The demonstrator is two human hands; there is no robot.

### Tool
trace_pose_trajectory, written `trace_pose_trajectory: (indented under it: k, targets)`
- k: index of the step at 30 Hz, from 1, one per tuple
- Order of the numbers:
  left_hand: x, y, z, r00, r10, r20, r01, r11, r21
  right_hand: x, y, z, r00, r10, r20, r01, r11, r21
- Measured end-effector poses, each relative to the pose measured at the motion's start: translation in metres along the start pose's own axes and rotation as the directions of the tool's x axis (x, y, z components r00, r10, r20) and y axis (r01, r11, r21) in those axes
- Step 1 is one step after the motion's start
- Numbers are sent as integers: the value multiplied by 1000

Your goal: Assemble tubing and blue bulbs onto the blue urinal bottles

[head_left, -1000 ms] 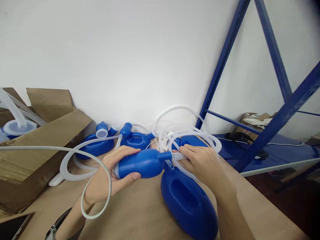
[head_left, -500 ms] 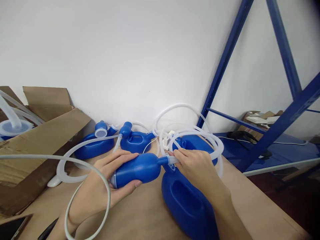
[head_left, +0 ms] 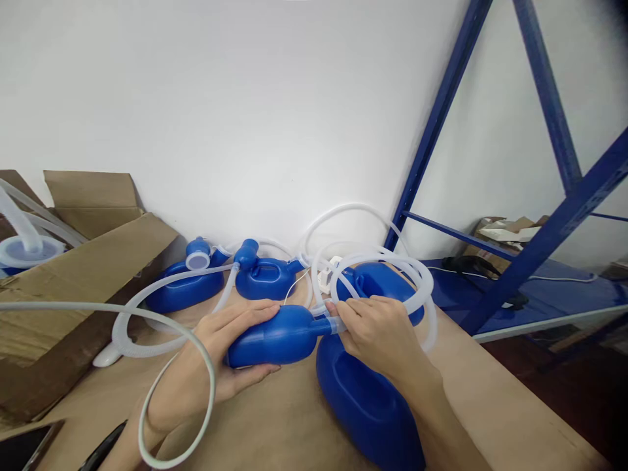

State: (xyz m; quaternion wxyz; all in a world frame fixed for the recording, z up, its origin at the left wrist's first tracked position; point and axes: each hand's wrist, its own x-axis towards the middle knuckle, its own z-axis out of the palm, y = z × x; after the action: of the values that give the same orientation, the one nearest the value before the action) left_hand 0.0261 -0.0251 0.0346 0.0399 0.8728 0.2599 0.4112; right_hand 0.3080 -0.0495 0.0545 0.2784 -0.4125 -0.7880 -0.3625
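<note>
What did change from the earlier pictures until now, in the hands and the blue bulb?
The right hand slid left along the white tube to the neck of the blue bulb, which tilted slightly. The left hand keeps gripping the bulb. The blue containers and cardboard box stayed put.

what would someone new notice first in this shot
At centre, the left hand grips a blue bulb while the right hand pinches a clear tube at its nozzle. A big blue jug lies on the table under the right wrist. Blue shelf struts slant across the right.
</note>
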Motion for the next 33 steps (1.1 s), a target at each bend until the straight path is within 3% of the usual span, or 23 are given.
trace_pose_trajectory:
  k: [10,14,17,20,24,27,30,33]
  targets:
    - [10,0,5,972,235,-13,-231,963,139,1,-6,6,999,-40,-3,40,999,4]
    - [10,1,6,963,270,19,-268,939,217,1,-5,12,998,-15,-59,21,994,107]
    - [9,6,5,949,306,72,-312,893,324,1,-5,17,999,-30,-38,34,993,111]
    - [9,10,6,947,317,52,-310,860,406,-1,-5,22,999,-26,-26,28,995,94]
    - [9,7,7,939,332,85,-337,849,408,-3,-5,24,999,-40,-20,42,993,114]
    - [10,2,2,967,249,56,-255,931,262,-3,-5,24,998,9,-56,2,980,197]
    - [11,0,-7,999,32,7,-33,991,129,-1,0,20,997,61,-47,-47,965,257]
    - [11,-4,-16,986,-167,-29,168,985,47,2,9,10,995,70,-78,-48,965,258]
